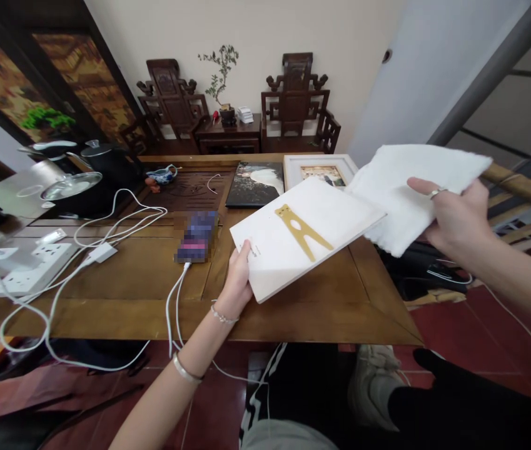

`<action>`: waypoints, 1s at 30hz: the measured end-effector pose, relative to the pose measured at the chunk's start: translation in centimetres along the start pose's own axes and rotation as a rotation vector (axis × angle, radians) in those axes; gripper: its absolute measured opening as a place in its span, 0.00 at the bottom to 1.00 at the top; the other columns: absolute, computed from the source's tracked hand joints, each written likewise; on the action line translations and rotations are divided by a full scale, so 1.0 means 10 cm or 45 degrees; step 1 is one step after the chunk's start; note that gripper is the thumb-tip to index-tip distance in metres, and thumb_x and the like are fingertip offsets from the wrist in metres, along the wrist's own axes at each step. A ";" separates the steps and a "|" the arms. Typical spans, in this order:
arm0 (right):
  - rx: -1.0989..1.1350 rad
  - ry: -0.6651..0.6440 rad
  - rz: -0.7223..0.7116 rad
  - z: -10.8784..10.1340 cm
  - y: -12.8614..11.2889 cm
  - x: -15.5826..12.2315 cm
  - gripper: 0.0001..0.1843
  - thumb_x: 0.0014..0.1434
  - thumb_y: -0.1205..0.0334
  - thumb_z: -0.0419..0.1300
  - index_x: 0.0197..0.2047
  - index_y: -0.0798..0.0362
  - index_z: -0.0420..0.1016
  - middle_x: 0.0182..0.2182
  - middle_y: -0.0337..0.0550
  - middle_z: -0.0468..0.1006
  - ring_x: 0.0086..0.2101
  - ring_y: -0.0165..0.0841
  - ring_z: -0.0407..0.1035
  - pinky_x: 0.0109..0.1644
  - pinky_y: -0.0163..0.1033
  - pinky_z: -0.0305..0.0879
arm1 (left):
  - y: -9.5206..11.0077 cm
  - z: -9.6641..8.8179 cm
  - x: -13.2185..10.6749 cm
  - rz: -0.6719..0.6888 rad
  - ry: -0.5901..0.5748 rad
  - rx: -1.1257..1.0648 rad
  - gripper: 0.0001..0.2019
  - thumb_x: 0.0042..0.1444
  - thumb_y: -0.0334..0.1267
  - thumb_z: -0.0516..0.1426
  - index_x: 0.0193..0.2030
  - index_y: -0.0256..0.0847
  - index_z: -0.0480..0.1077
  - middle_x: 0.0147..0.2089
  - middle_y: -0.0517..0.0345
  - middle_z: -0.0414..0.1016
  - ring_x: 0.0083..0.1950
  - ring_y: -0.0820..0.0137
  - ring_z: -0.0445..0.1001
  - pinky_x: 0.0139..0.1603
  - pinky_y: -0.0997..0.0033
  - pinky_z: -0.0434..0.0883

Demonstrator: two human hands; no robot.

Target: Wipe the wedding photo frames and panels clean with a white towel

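My left hand (239, 272) grips the lower left corner of a white panel (265, 250), thumb on its face. A yellow long-legged cat figure (300, 230) is on the panel, with small print near my thumb; whether it is a book or a picture board I cannot tell. The panel is tilted above the table. In my right hand (457, 209) is a white tissue (401, 194), pinched under the thumb and hanging over the panel's right end. Behind the panel lie a dark picture (253, 181) with a white shape and a white picture frame (352, 164).
A phone (197, 236) with a charging cable lies on the wooden table (147, 319). White cables loop around a power strip (44, 269) at the left. A lidded black pot (75, 190), a kettle (106, 162) and a small blue-white teapot (162, 175) stand behind.
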State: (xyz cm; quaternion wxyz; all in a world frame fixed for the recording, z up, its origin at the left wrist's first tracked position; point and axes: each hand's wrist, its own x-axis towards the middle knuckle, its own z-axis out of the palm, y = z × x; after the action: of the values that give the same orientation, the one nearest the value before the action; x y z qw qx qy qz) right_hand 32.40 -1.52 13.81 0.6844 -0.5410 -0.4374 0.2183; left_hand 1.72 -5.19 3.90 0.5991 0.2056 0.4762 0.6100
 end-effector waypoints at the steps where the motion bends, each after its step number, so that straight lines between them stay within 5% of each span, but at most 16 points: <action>1: -0.028 0.013 -0.058 -0.03 0.02 0.03 0.28 0.37 0.61 0.70 0.45 0.50 0.71 0.54 0.58 0.75 0.50 0.51 0.72 0.44 0.55 0.73 | 0.00 -0.05 0.03 0.009 0.000 0.024 0.10 0.65 0.39 0.56 0.48 0.37 0.72 0.46 0.46 0.82 0.49 0.57 0.82 0.52 0.59 0.79; 5: -0.436 -0.061 -0.376 -0.16 0.14 0.03 0.29 0.40 0.60 0.71 0.47 0.50 0.71 0.51 0.56 0.78 0.48 0.48 0.73 0.50 0.55 0.70 | 0.04 -0.18 0.11 0.058 -0.065 0.136 0.10 0.62 0.42 0.60 0.45 0.37 0.72 0.44 0.47 0.82 0.44 0.59 0.82 0.48 0.59 0.80; 8: -0.985 -0.209 -0.624 -0.25 0.25 0.00 0.18 0.49 0.59 0.65 0.43 0.54 0.71 0.40 0.59 0.80 0.41 0.50 0.74 0.46 0.56 0.69 | 0.09 -0.21 0.12 0.075 -0.094 0.215 0.11 0.61 0.43 0.61 0.44 0.38 0.72 0.43 0.48 0.82 0.42 0.61 0.82 0.44 0.63 0.80; 11: -1.325 -0.547 -0.896 -0.30 0.35 -0.04 0.02 0.54 0.65 0.58 0.33 0.52 0.67 0.30 0.58 0.77 0.34 0.50 0.74 0.38 0.53 0.71 | 0.15 -0.21 0.10 0.062 -0.119 0.307 0.13 0.58 0.44 0.63 0.43 0.37 0.72 0.41 0.48 0.82 0.40 0.62 0.81 0.41 0.66 0.79; 14: -1.220 -0.948 -1.313 -0.31 0.43 -0.15 0.10 0.53 0.75 0.53 0.28 0.49 0.64 0.42 0.59 0.79 0.47 0.49 0.74 0.43 0.51 0.75 | 0.18 -0.20 0.08 0.091 -0.158 0.398 0.16 0.55 0.46 0.65 0.42 0.36 0.71 0.40 0.50 0.82 0.40 0.63 0.80 0.39 0.69 0.77; 17: -1.024 -1.193 -1.623 -0.28 0.49 -0.33 0.14 0.60 0.77 0.52 0.27 0.51 0.65 0.62 0.56 0.69 0.64 0.48 0.59 0.59 0.57 0.69 | 0.18 -0.22 0.10 0.114 -0.169 0.473 0.18 0.51 0.48 0.66 0.41 0.37 0.71 0.39 0.51 0.81 0.39 0.64 0.79 0.37 0.71 0.74; 21: -1.033 -1.317 -1.704 -0.23 0.58 -0.58 0.12 0.64 0.73 0.55 0.28 0.54 0.68 0.68 0.55 0.60 0.68 0.50 0.49 0.62 0.62 0.64 | 0.15 -0.28 0.18 0.058 -0.169 0.522 0.21 0.48 0.51 0.67 0.40 0.36 0.71 0.36 0.52 0.80 0.36 0.64 0.78 0.35 0.71 0.72; 30: -1.177 -1.388 -1.691 -0.09 0.72 -0.82 0.07 0.63 0.71 0.58 0.33 0.56 0.75 0.65 0.61 0.64 0.65 0.54 0.55 0.59 0.62 0.67 | 0.16 -0.35 0.41 0.014 -0.165 0.574 0.19 0.49 0.48 0.67 0.38 0.35 0.71 0.35 0.51 0.81 0.34 0.67 0.78 0.34 0.70 0.73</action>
State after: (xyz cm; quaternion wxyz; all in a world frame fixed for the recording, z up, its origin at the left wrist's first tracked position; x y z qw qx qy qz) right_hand 30.12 -5.97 4.09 0.0921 -0.2243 -0.9524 -0.1846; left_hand -2.81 -2.28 2.33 0.5638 0.3755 0.5599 0.4771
